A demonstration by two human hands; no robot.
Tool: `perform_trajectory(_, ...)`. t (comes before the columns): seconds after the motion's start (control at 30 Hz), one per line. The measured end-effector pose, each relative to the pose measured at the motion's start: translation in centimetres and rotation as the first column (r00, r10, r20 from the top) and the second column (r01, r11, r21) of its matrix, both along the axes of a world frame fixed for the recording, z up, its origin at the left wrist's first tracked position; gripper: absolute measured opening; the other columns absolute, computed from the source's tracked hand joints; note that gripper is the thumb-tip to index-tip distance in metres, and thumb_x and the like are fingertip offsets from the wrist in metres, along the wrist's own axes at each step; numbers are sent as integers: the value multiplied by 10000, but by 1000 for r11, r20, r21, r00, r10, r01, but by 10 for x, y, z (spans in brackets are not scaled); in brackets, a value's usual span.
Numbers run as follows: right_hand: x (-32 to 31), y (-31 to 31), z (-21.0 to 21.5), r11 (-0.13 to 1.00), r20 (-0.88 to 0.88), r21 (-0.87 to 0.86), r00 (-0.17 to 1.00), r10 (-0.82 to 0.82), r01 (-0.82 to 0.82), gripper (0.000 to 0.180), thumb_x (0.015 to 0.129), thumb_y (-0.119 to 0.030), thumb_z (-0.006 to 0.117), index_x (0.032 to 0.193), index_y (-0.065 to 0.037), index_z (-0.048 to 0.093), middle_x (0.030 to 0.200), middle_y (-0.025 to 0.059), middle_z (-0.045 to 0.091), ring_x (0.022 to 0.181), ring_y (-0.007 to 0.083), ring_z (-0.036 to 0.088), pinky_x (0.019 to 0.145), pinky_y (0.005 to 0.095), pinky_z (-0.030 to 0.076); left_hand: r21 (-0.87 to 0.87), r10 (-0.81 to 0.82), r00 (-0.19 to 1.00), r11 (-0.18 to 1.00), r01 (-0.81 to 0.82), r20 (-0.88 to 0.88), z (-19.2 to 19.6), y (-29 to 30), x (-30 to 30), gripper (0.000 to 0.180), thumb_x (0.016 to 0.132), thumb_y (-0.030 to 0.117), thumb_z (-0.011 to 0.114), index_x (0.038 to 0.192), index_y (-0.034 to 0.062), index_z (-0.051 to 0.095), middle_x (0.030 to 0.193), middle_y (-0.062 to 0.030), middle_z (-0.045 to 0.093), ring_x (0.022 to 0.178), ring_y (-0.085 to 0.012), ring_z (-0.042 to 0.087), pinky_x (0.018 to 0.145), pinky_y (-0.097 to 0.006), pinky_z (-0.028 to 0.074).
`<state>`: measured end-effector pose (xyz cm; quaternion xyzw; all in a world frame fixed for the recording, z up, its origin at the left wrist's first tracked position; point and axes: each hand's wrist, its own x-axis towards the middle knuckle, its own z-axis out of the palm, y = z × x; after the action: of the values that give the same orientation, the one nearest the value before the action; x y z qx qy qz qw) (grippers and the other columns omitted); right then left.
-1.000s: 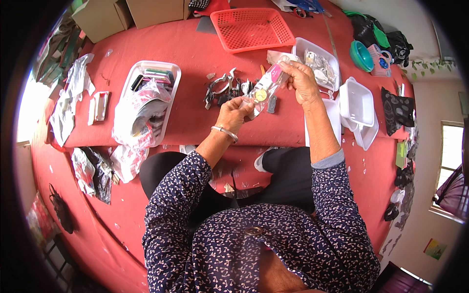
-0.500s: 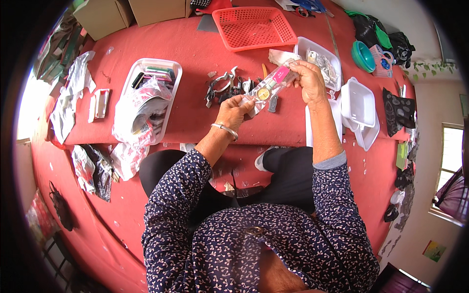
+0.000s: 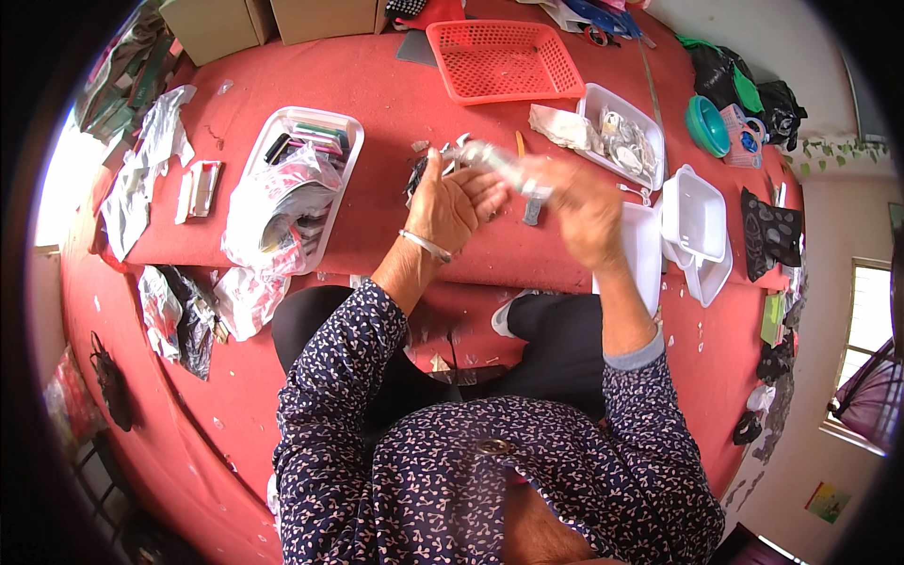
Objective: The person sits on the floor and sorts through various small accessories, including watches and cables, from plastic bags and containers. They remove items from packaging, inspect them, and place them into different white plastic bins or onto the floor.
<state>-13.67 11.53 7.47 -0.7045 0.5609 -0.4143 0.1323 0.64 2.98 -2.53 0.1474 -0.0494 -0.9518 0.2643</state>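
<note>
My left hand [image 3: 454,205] and my right hand [image 3: 579,209] are raised together over the low red table [image 3: 377,104]. Between them I hold a small clear plastic packet [image 3: 497,160], blurred by motion, with something pale inside. The left palm faces up and touches one end of the packet. My right fingers close on the other end. Just beyond my hands a heap of small dark and silvery pieces [image 3: 428,162] lies on the table.
A red mesh basket [image 3: 504,58] stands at the back. White trays [image 3: 695,218] sit at the right, one [image 3: 629,137] with small items. At the left a white tray [image 3: 282,141] holds a plastic bag [image 3: 278,207]. Bags lie on the red floor.
The packet, pink and held up near the right tray before, now sits lower and nearer the middle between both hands. My hands have drawn closer together and are blurred.
</note>
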Motion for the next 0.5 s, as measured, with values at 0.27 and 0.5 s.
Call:
perform_trajectory(0.27, 18, 18, -16, 985, -473, -148, 881, 8, -89, 241, 663, -44, 591, 902, -63, 617, 1006, 77, 582, 937, 226, 562, 766, 313, 483, -126, 224, 974, 966, -226, -35, 27, -6, 5, 405, 866, 94, 428, 1239, -19, 316, 1246, -188, 402, 1108, -271, 459, 941, -373, 393)
perform_trajectory(0.5, 15, 16, -26, 978, -653, -192, 754, -69, -78, 301, 705, -90, 566, 1005, -78, 582, 1074, 57, 546, 956, 220, 548, 779, 312, 460, -219, 206, 976, 952, -216, -69, 22, -8, 4, 476, 853, 107, 468, 1274, -4, 276, 1274, -168, 378, 1137, -289, 428, 950, -364, 383)
